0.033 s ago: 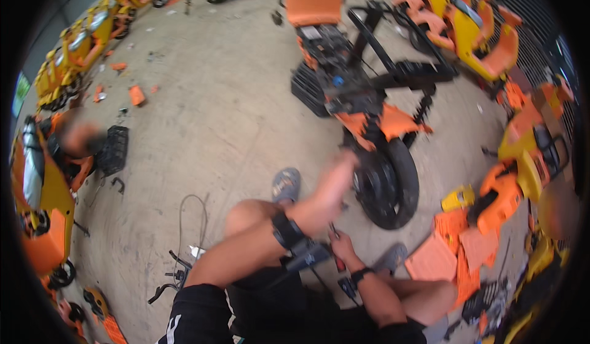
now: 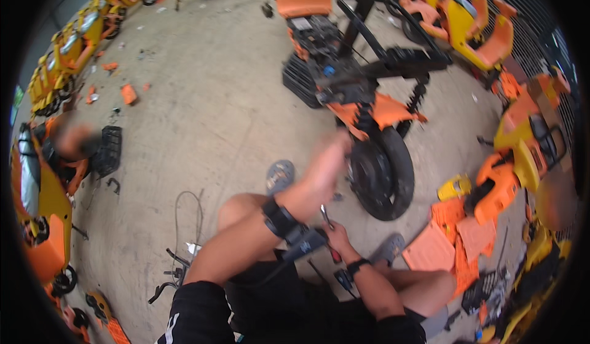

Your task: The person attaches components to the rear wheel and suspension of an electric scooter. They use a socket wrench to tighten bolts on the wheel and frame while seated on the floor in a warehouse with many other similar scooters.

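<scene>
A partly stripped scooter (image 2: 326, 61) lies tipped over in front of me, its black wheel (image 2: 401, 175) turned toward me. My left hand (image 2: 329, 162) reaches to the left side of that wheel, near the hub; motion blurs its fingers, and whether they hold anything is hidden. Below it, my right hand (image 2: 337, 236) is closed round a hand tool (image 2: 326, 213) with a metal shaft and a red handle. The tool's exact kind is unclear. Its metal end points up toward the wheel without touching it.
Orange panels (image 2: 430, 249) and a yellow part (image 2: 455, 187) lie to my right. Yellow-orange scooters (image 2: 470, 24) stand along both sides. A handlebar with a cable (image 2: 178, 273) rests at my left knee. Two other people are near the left and right edges; a black basket (image 2: 110, 150) sits at left.
The view has shifted slightly, moving the scooter up and left in the picture. My right hand has risen a little, and more of the tool's metal shaft shows.
</scene>
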### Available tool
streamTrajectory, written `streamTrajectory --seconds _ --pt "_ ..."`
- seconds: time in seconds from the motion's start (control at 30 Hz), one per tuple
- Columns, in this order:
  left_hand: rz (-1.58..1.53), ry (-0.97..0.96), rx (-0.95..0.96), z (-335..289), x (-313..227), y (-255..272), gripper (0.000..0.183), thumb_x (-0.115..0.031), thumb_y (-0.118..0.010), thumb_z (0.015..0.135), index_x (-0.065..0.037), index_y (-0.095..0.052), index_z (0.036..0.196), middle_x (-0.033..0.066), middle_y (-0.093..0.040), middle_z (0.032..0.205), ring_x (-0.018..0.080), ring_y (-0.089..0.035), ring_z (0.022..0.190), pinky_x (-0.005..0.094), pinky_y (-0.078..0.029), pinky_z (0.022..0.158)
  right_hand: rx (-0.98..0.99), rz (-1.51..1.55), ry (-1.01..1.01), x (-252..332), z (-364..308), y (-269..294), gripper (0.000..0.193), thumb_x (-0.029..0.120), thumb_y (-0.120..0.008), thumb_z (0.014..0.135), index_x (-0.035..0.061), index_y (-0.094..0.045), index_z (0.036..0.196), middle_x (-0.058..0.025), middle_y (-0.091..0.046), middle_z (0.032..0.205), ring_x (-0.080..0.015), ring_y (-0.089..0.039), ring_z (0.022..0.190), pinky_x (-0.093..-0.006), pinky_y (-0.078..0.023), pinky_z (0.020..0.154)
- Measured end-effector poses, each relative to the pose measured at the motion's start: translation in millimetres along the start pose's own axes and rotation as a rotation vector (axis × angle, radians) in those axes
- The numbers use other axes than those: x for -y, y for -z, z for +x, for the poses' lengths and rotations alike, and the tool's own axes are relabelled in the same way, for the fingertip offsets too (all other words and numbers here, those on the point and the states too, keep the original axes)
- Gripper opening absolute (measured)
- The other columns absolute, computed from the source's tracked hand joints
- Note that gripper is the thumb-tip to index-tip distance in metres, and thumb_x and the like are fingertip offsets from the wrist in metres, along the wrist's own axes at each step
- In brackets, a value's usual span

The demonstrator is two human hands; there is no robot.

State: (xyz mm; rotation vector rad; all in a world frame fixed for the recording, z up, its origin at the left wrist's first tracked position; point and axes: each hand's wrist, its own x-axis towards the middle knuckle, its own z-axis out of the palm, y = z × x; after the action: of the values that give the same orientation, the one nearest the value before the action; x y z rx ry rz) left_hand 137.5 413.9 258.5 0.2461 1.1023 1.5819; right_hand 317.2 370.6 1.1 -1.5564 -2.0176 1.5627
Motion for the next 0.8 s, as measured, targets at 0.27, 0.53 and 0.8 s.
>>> streamTrajectory --seconds 0.27,0.53,0.8 --pt "-0.262 -0.05 0.102 19 -34 12 0.017 -0.017 -0.048 0.088 -0.003 -0.054 0.097 0.0073 -0.059 0.088 0.0185 -0.055 0.082 0.0321 -0.044 0.074 -0.013 0.014 -0.034 37 10 9 0.031 0.031 -0.051 0.092 0.0041 -0.06 0.106 -0.017 -0.059 0.063 -0.0286 -0.059 0.052 -0.0386 -0.046 0.052" --pt "-0.22 -0.124 0.081 22 -36 22 0.016 -0.015 -0.05 0.087 -0.002 -0.054 0.095 0.0078 -0.059 0.082 0.0168 -0.056 0.072 0.0306 -0.044 0.065 -0.204 -0.121 0.086 43 17 8 0.033 0.03 -0.051 0.093 0.0038 -0.058 0.112 -0.0096 -0.055 0.054 -0.0177 -0.054 0.042 -0.0325 -0.043 0.041" --pt "-0.199 -0.172 0.079 18 -40 31 0.017 -0.015 -0.052 0.086 -0.001 -0.055 0.094 0.009 -0.059 0.08 0.0172 -0.055 0.07 0.0302 -0.043 0.064 -0.285 -0.156 0.144 19 21 9 0.031 0.029 -0.054 0.091 0.0058 -0.059 0.112 -0.0107 -0.056 0.057 -0.022 -0.058 0.05 -0.0356 -0.045 0.051"
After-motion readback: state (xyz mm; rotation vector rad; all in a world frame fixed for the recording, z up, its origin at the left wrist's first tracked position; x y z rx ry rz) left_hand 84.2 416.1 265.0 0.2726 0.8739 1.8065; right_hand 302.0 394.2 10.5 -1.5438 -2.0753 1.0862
